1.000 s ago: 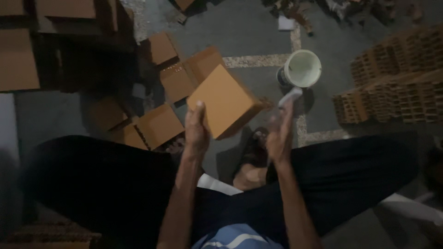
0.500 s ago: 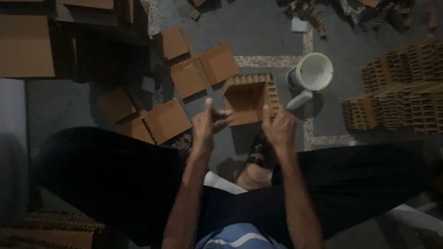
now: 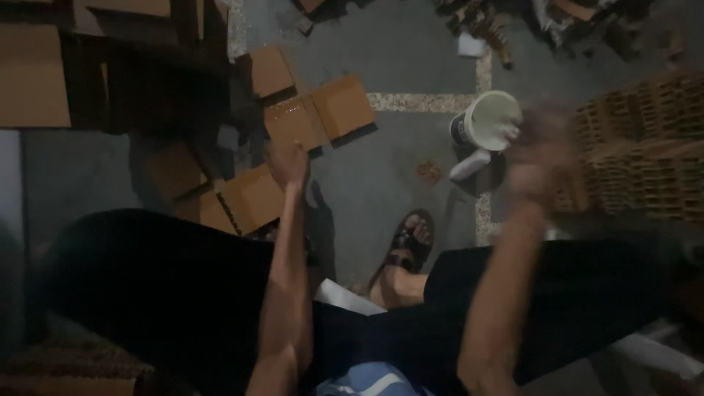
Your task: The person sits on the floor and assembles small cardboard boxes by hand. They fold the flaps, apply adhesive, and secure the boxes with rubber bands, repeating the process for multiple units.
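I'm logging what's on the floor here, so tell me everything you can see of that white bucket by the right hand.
The white bucket looks like plastic, round, with its open mouth turned toward the camera, so it seems tilted or seen from above. Its inside looks pale and empty. It sits on the grey floor beside a stack of cardboard dividers, with a white object just below it. The blurred right hand is close; contact cannot be told.

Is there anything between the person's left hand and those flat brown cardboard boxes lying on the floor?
Nothing visible does. The left hand hangs right above the cardboard boxes, with only open air and bare grey floor around. The blurred right hand is off near the white bucket.
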